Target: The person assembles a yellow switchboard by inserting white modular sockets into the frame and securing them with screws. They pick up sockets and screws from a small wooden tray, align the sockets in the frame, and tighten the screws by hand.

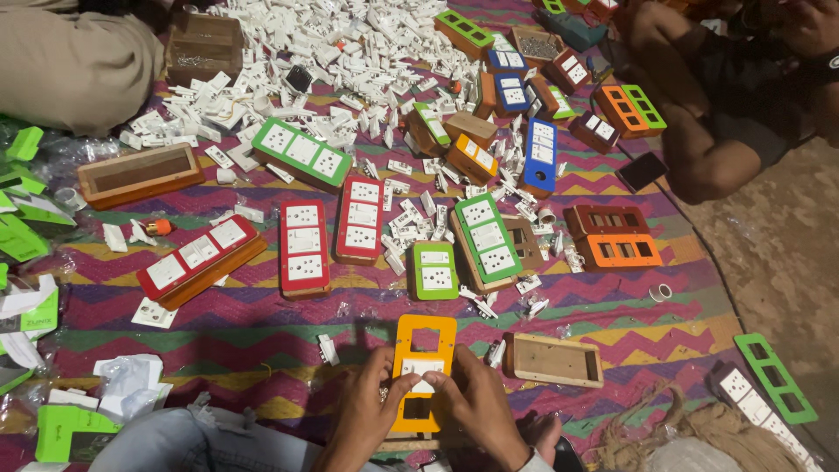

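Surface: a woven mat [262,336] in zigzag stripes of purple, green, yellow and red lies on the floor; bare earth floor [786,253] shows at 3 o'clock.
Surroundings: dim light; another person's legs [699,149] at 1 o'clock, a cloth-covered knee [70,61] at 11 o'clock.
Orange plate: an orange plastic faceplate [423,336] with three square windows, upright in view at 6 o'clock, held just above the mat; a white socket insert [421,368] sits in its middle window.
Left hand: left hand [367,406] grips the plate's left edge, fingers closed on it, thumb on the insert.
Right hand: right hand [479,402] grips the right edge, fingers closed on it.
Nearby: an open wooden box [555,359] just beside the plate at 3 o'clock; a green switchboard [435,270] at 12 o'clock; a heap of white parts [350,52] far off at 12 o'clock.
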Available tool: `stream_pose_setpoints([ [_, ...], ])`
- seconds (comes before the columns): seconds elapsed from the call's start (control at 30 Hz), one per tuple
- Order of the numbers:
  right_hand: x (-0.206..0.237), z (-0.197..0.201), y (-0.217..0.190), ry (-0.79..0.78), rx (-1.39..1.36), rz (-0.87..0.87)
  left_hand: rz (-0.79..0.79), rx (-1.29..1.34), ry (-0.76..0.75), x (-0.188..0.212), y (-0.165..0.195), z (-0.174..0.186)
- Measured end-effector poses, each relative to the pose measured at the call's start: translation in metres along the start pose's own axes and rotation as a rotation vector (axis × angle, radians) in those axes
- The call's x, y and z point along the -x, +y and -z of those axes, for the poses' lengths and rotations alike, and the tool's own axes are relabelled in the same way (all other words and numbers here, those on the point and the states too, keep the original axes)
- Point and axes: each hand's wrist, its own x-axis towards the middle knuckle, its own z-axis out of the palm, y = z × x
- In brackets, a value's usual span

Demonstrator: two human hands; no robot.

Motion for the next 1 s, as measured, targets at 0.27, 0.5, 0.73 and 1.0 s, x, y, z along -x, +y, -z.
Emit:
stream_pose_setpoints([
  [0.27,0.001,-0.002,0.005,0.029,0.023,0.004,-0.005,-0.040,-0.020,0.000,0.009,0.003],
  [0.5,0.001,-0.008,0.003,0.041,-0.043,0.038,-0.005,-0.107,0.031,0.000,0.001,-0.001],
  [0.73,0.003,-0.014,0.004,0.047,-0.072,-0.007,-0.080,-0.135,0.072,0.001,-0.006,-0.003],
  [1.0,0.001,-0.021,0.010,-0.023,-0.144,-0.035,-0.024,-0.138,0.117,0.001,-0.003,-0.002],
])
